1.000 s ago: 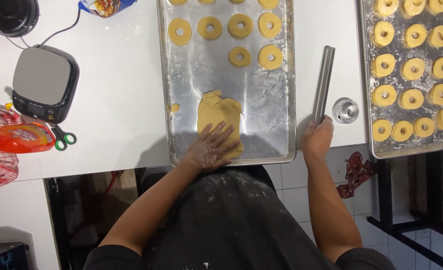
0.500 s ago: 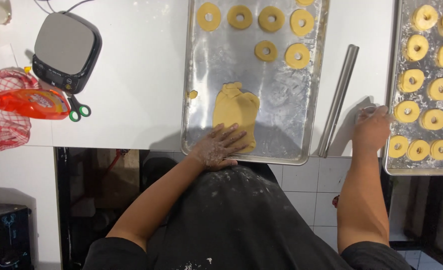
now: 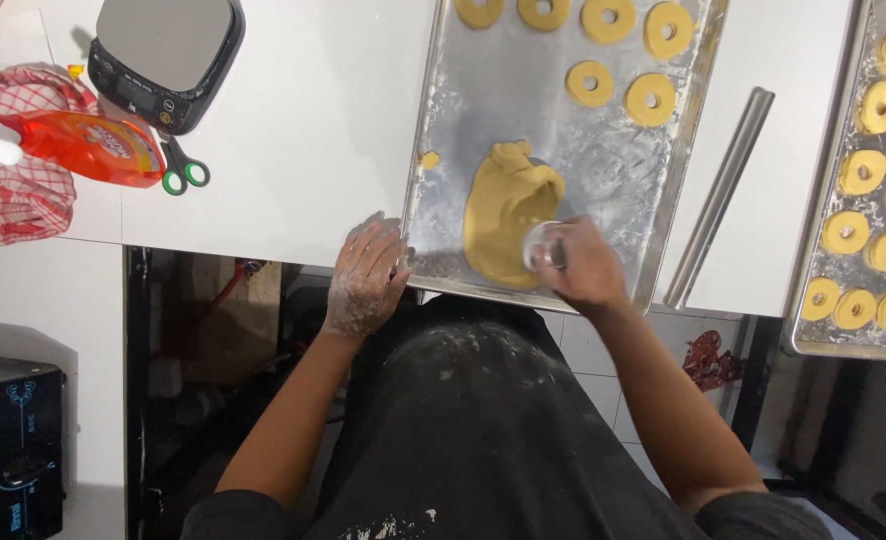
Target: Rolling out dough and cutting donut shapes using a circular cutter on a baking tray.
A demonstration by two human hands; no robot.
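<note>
Right hand (image 3: 591,268) grips a round cutter (image 3: 543,247), pressing it onto the dough sheet (image 3: 508,218) at the tray's (image 3: 443,150) near edge. Left hand (image 3: 365,275), floured and loose (grasping nothing), steadies the tray corner. Cut rings (image 3: 651,98) sit beyond; rolling pin (image 3: 720,195) lies right on the bench (image 3: 303,130), out of the way.

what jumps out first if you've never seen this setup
The flattened slab of yellow dough at the near end of the floured metal baking tray, where the right hand presses a round metal cutter onto its near right part. The flour-dusted left hand rests at the tray's near left corner. Beyond the dough lie cut dough rings, and a second tray of rings fills the right edge, past a steel rolling pin.
</note>
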